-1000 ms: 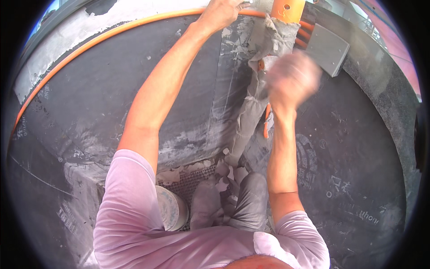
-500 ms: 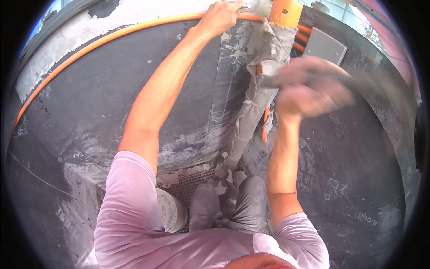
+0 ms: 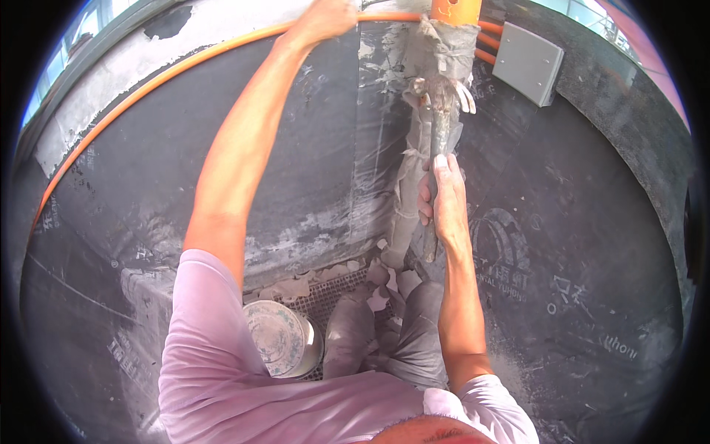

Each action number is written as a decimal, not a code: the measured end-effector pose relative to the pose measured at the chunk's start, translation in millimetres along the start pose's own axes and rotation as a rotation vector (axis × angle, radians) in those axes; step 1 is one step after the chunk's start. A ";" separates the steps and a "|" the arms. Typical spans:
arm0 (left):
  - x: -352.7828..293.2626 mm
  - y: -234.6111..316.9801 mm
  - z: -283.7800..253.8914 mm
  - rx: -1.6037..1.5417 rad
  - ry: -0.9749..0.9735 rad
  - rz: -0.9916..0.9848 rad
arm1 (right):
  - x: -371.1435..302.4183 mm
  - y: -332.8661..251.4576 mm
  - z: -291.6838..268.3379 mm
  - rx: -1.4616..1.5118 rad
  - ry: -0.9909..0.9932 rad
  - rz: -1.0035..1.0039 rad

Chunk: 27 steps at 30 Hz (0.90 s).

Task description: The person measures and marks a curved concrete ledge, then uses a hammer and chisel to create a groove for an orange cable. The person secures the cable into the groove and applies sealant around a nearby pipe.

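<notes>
My right hand (image 3: 446, 196) grips the handle of a worn claw hammer (image 3: 441, 122). The hammer's head points up, in front of a pipe wrapped in grey cloth (image 3: 405, 203); whether they touch I cannot tell. From the top of that wrapping sticks an orange pipe (image 3: 455, 10). Up at the wall's upper edge, my left hand (image 3: 330, 16) is closed beside a thin orange conduit (image 3: 244, 41). Its fingertips are partly cut off by the frame, so what they hold is hidden.
A grey flat box (image 3: 526, 63) is fixed to the wall right of the pipe, joined by short orange tubes. Dark sheeting (image 3: 288, 163) covers the walls. By my legs stand a lidded, stained bucket (image 3: 279, 337) and scattered broken scraps (image 3: 296, 287) on dimpled matting.
My right hand has come down and left from a blurred swing near the grey box, bringing the hammer upright before the wrapped pipe. My left hand appears farther left and higher.
</notes>
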<state>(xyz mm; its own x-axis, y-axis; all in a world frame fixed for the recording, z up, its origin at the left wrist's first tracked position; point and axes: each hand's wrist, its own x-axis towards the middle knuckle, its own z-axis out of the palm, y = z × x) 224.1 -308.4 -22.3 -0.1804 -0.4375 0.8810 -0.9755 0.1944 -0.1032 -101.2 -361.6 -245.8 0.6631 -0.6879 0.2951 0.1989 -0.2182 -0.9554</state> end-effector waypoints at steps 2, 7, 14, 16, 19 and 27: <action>-5.8 -6.9 22.5 0.045 -0.064 -0.008 | -0.8 12.2 8.7 0.092 -0.059 0.032; -22.9 9.5 61.5 0.088 0.200 -0.173 | 1.0 5.5 20.1 0.144 -0.089 -0.015; -4.1 26.9 33.7 0.041 0.106 -0.209 | 24.4 -94.0 27.9 0.117 0.122 -0.589; -0.5 17.3 30.0 0.100 0.101 -0.195 | 24.6 -127.4 26.8 0.333 0.112 -0.950; 0.2 11.4 32.5 0.174 0.068 -0.188 | 26.1 -152.1 31.0 0.632 0.037 -1.286; 5.3 -2.2 30.7 0.220 0.048 -0.109 | 101.3 -74.0 37.8 -0.169 0.187 -0.641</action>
<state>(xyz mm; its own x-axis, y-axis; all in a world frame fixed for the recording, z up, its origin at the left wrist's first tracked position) 221.5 -338.1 -31.6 -0.0720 -0.4020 0.9128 -0.9937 -0.0498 -0.1003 -21.5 -389.0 -145.5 0.3130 -0.4916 0.8127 0.3850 -0.7165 -0.5817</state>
